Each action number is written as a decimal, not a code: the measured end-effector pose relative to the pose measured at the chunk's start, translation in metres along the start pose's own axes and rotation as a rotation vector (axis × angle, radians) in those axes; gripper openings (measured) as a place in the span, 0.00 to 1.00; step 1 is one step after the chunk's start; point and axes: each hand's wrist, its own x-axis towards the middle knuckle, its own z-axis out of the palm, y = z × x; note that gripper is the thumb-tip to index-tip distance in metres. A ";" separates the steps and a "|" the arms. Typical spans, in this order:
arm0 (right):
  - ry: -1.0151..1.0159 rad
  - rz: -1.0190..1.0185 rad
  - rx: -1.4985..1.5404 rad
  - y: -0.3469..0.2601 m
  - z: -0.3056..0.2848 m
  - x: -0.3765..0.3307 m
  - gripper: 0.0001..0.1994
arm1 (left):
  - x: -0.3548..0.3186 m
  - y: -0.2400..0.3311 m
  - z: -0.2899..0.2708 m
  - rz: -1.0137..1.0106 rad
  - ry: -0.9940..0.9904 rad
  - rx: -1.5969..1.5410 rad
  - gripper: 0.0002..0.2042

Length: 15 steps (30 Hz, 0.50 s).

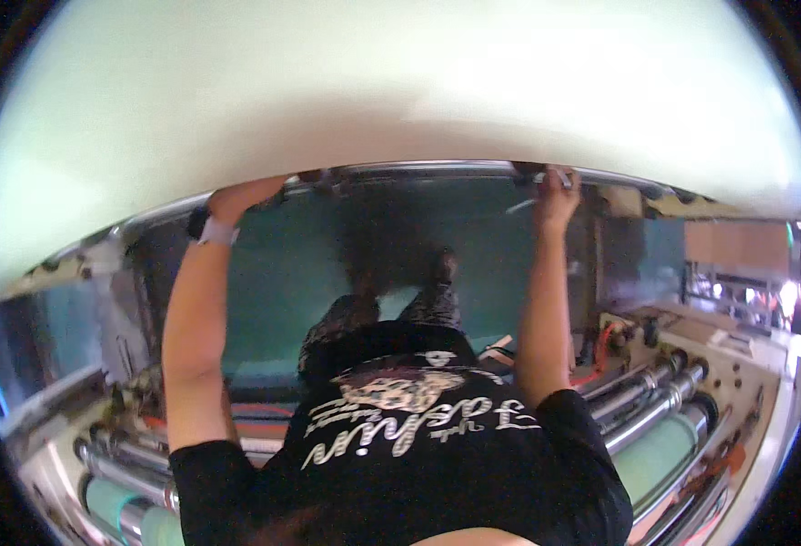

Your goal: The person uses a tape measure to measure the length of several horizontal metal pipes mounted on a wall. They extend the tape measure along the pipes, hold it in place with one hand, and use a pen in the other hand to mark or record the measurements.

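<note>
A wide sheet or roll of pale, whitish material [400,82] fills the far side. A shiny metal bar [428,167] runs along its near lower edge. My left hand [253,194], with a light band at the wrist, reaches to this edge on the left; its fingers are hidden in shadow by the bar. On the right, my right hand [558,196] is raised at the same edge with its fingers curled closed. Something small shows at those fingers, too blurred to name. A thin pale sliver [520,207] sticks out beside this hand; whether the hand holds it is unclear.
Close behind me on both sides are machine rollers, metal ones [664,396] and green-covered ones [659,450], in a pale side frame [755,382]. Below lies a greenish floor [482,273] where my feet stand. Brown boxes [737,246] are at the far right.
</note>
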 end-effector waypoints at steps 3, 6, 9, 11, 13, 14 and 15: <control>0.034 0.109 0.084 0.010 -0.007 -0.002 0.10 | 0.005 -0.003 0.001 -0.057 -0.024 0.237 0.16; 0.001 0.370 0.163 0.019 -0.013 -0.007 0.16 | 0.006 -0.014 0.005 -0.059 -0.031 0.313 0.13; -0.028 0.515 0.228 0.014 -0.004 -0.009 0.18 | 0.004 -0.020 0.011 0.013 0.042 0.222 0.11; -0.045 0.556 0.259 0.014 -0.002 -0.006 0.19 | 0.001 -0.034 0.013 0.007 0.040 0.160 0.10; -0.112 0.574 0.312 0.022 -0.003 -0.003 0.20 | -0.003 -0.053 0.023 -0.037 0.016 0.132 0.10; -0.130 0.576 0.349 0.022 -0.003 -0.003 0.19 | -0.003 -0.056 0.024 -0.048 0.013 0.129 0.10; -0.125 0.568 0.356 0.024 -0.002 -0.002 0.19 | -0.006 -0.058 0.024 -0.036 0.029 0.148 0.10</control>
